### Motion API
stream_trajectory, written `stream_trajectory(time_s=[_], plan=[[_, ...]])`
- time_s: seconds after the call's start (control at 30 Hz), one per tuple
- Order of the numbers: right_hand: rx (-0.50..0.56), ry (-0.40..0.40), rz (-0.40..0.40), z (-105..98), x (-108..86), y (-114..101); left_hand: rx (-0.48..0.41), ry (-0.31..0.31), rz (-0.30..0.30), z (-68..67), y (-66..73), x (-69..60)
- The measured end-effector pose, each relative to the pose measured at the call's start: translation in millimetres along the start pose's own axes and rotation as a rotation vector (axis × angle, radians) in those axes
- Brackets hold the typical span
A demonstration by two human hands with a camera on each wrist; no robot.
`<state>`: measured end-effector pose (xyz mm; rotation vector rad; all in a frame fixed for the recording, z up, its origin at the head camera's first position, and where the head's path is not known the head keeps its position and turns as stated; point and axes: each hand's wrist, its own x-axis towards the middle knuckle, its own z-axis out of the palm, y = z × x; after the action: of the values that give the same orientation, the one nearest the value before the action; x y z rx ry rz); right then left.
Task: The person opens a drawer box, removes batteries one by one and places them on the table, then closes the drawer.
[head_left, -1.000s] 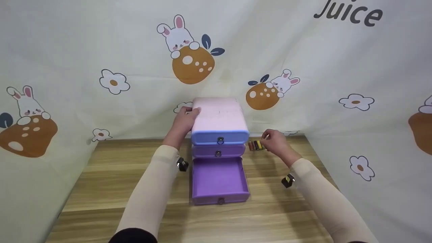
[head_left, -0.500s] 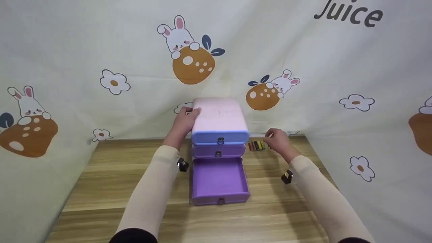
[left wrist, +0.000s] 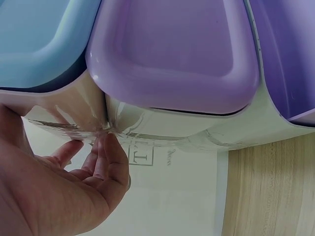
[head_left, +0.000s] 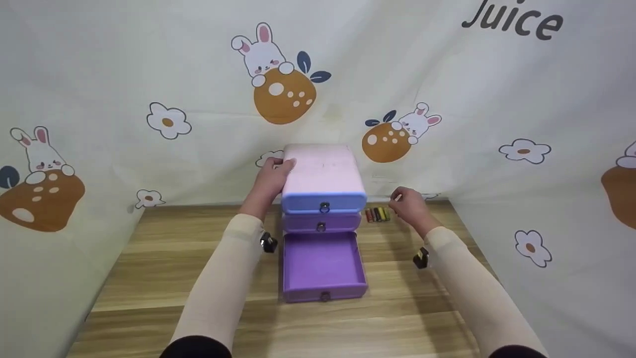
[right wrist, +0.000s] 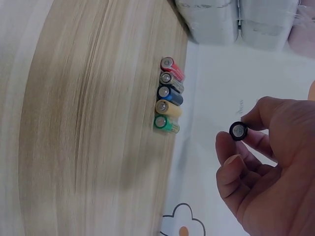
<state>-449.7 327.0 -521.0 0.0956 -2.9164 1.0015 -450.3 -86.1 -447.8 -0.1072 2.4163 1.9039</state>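
A drawer cabinet [head_left: 323, 169] with a pink top stands against the back cloth. Its blue top drawer [head_left: 303, 204] and purple middle drawer [head_left: 300, 223] are closed, while the purple bottom drawer [head_left: 323, 261] is pulled out with nothing in it. My left hand [head_left: 272, 178] grips the cabinet's left side, thumb over the top edge and bent fingertips [left wrist: 115, 152] against the side wall. Right of the cabinet, my right hand [right wrist: 273, 162] pinches a black-ended battery [right wrist: 238, 131] between thumb and fingers. Several batteries [right wrist: 170, 98] lie in a row beside that hand.
All of this stands on a wood-grain table [head_left: 198, 278]. Cloth printed with rabbits and flowers [head_left: 208, 74] hangs behind and at both sides. Small black wrist cameras sit on the left sleeve [head_left: 233, 258] and right sleeve [head_left: 462, 263].
My right hand has moved slightly right and away from the battery row, uncovering its right end. The left hand and the drawers have stayed still.
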Motion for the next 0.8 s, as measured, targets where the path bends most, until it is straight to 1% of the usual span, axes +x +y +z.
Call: stream_trajectory(time_s=[0.1, 0.2, 0.4, 0.63, 0.8], plan=[[-0.016, 0.007, -0.009, 0.6, 1.6, 2.1, 0.012, -0.002, -0.005, 0.2, 0.2, 0.9], [-0.029, 0.007, 0.001, 0.9, 3.4, 3.8, 0.019, -0.003, -0.004, 0.3, 0.7, 0.6], [-0.059, 0.015, -0.006, 1.7, 8.1, 6.8, 0.010, -0.002, -0.002, -0.3, 0.9, -0.8], [-0.054, 0.020, 0.012, 3.3, 11.3, 8.4, 0.005, -0.002, -0.013, -1.1, 0.9, -1.5], [-0.081, 0.011, 0.004, 5.4, 12.5, 10.6, 0.013, 0.004, 0.015, -0.9, 0.5, -1.8]])
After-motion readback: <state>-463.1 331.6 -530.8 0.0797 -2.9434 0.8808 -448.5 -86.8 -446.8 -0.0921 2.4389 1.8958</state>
